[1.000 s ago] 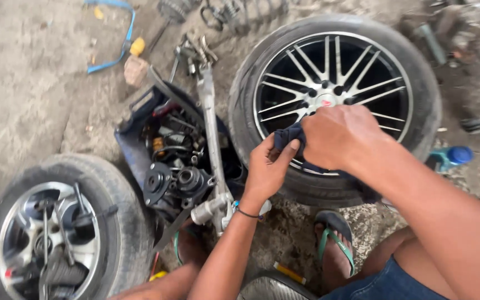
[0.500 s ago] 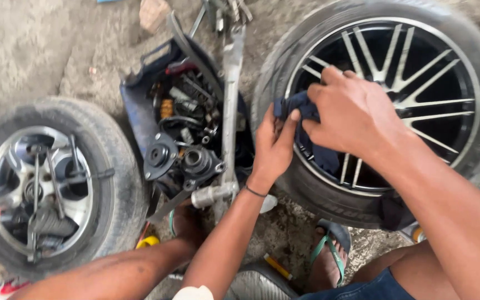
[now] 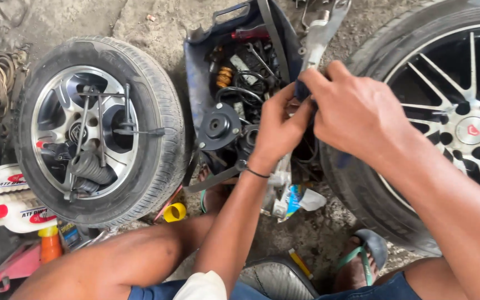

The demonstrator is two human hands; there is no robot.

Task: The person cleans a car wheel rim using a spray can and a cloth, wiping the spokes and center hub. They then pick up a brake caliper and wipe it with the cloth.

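Both hands meet just above the open blue toolbox (image 3: 195,83), which lies on the dirt between the two wheels and serves here as the landmark. The left hand (image 3: 279,125) has its fingers curled shut and its thumb pressed on a small dark blue cloth (image 3: 302,91), and the right hand (image 3: 356,114) closes over the same cloth from the other side, fingertips pinched at its top edge; only a scrap of the cloth shows between them, so how much is bunched inside cannot be told. The cloth sits over the right-hand edge of the toolbox, touching or just in front of the grey metal arm (image 3: 320,33) that runs up along that edge. To the right of the toolbox lies the large wheel (image 3: 468,128) with thin silver spokes; to its left lies the smaller wheel (image 3: 95,130) with a cross wrench (image 3: 104,125) resting in its hub. A black round mount (image 3: 219,126) stands inside the toolbox just left of the left hand. To handle the cloth well, it seems wise to keep both grips firm and close together, work the fabric with the fingertips rather than the palms, and keep it from snagging on the loose tools and wires in the toolbox beneath.
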